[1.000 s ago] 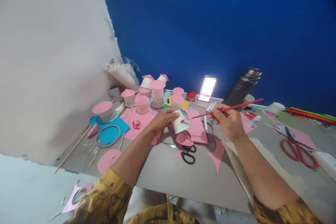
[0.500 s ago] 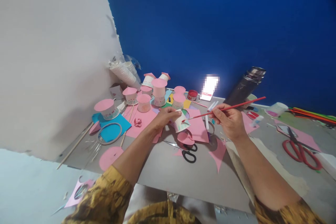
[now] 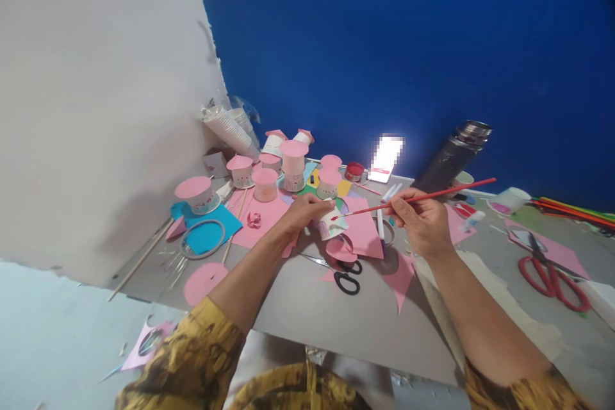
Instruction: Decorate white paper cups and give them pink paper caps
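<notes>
My left hand point(image 3: 307, 211) grips a small white paper cup point(image 3: 331, 225), tilted, with coloured marks on its side. In my right hand point(image 3: 420, 221) is a thin red paintbrush point(image 3: 446, 191), held like a pen. The brush's red-loaded tip is at the cup's side; I cannot tell for certain that it touches. Below the cup lie a pink paper piece point(image 3: 342, 248) and black-handled scissors point(image 3: 346, 282). Behind my left hand stand several decorated cups with pink paper tops point(image 3: 294, 148).
A pot of red paint point(image 3: 354, 171) sits by a lit phone point(image 3: 385, 160). A dark flask point(image 3: 451, 157) leans at the wall. Red-handled scissors point(image 3: 552, 282) lie at right; stacked paper cups point(image 3: 230, 129) and an embroidery hoop point(image 3: 202, 240) are at left.
The cup in my left hand has turned slightly, showing more purple marks. The brush tip stays at its side, and the whole view has shifted a little.
</notes>
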Demonstrator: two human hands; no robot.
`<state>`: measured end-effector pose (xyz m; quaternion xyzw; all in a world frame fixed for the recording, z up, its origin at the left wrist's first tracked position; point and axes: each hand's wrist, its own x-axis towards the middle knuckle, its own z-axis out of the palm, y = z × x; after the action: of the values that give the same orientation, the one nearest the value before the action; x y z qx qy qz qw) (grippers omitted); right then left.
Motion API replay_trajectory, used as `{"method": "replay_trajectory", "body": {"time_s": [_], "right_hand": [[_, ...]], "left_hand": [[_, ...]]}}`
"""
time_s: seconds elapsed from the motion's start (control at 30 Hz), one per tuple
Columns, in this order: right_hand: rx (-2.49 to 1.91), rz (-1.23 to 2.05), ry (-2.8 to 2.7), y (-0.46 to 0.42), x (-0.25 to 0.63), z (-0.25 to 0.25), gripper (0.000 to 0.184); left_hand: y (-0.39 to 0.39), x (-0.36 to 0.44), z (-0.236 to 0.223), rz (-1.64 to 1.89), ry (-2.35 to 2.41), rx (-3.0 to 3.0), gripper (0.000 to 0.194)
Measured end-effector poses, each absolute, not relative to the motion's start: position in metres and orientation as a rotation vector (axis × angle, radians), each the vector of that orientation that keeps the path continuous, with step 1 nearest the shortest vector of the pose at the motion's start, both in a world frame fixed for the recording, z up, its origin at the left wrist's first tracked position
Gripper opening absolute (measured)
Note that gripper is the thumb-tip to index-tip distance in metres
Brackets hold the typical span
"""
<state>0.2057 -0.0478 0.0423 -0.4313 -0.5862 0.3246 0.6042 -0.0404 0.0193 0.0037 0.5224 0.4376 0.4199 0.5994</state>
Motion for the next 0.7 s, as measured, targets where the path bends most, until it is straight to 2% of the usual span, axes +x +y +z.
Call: {"method": "replay_trajectory", "body": {"time_s": [0.57, 0.7], "right_hand": [[-1.09, 0.717, -1.468, -0.0521, 0.2026, 0.0415, 0.028], [-1.005, 0.751, -1.338, -0.0508, 0.2028, 0.0442, 0.028]], "left_hand": [[0.023, -0.0432, -0.004, 1.028, 1.016, 1.184, 0.039], [0.0259, -0.0441, -0.0064, 1.041, 0.999, 1.154, 0.039]]}}
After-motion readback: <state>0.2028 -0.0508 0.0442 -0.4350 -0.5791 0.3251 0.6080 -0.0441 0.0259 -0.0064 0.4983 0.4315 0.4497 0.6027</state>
